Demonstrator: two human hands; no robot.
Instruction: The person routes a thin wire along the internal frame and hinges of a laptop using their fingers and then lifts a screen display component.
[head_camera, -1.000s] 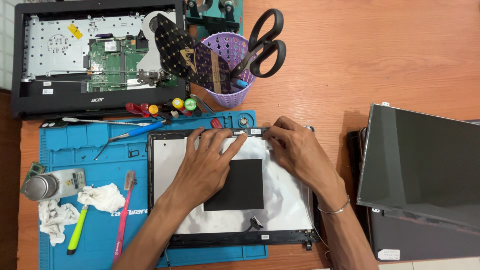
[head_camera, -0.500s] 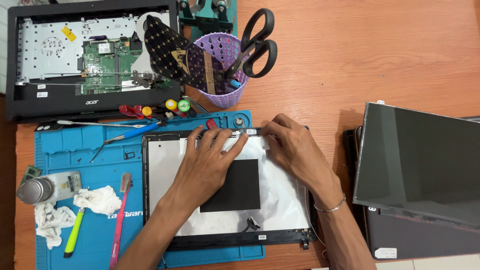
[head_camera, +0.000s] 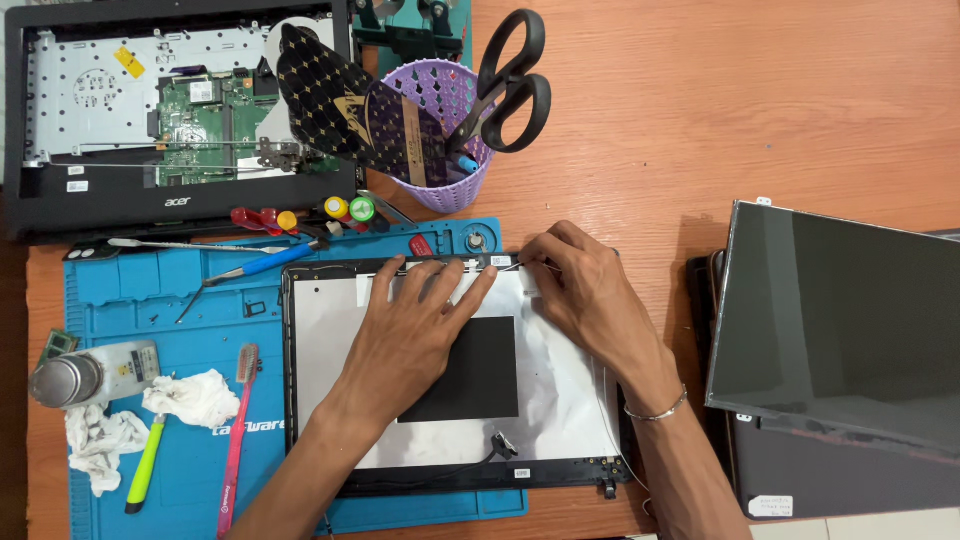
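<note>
The laptop lid back cover (head_camera: 560, 400), a black frame lined with white foil and bearing a black square patch (head_camera: 470, 368), lies flat on the right half of the blue repair mat (head_camera: 170, 300), its right edge overhanging the mat onto the wooden table (head_camera: 700, 130). The left hand (head_camera: 410, 330) lies flat and spread on the foil, fingertips at the cover's top edge. The right hand (head_camera: 585, 290) sits at the top edge near the right corner, fingers narrowed in a pinch on a thin wire (head_camera: 510, 264) that runs along the rim; what else it grips I cannot tell.

Along the cover's near edge a small cable (head_camera: 495, 445) curls toward a connector. Left of the cover the mat carries a metal tin (head_camera: 65, 380), crumpled white tissue (head_camera: 190, 398), a green-handled tool (head_camera: 146, 464), a pink brush (head_camera: 238, 430) and, nearer the mat's far edge, a blue screwdriver (head_camera: 265, 264). These crowd the left side, well apart from the hands.

Just beyond the cover's far edge stand red and yellow-green tool handles (head_camera: 300, 214) and a purple mesh basket (head_camera: 435, 130) holding black scissors (head_camera: 510, 85). At the table's far left corner lies an opened laptop base (head_camera: 180, 120) with a green board exposed.

Near the table's right edge a detached screen panel (head_camera: 840, 330) rests tilted over a dark cover, just beside the right forearm, narrowing room there. The table's far right stretch is bare wood.
</note>
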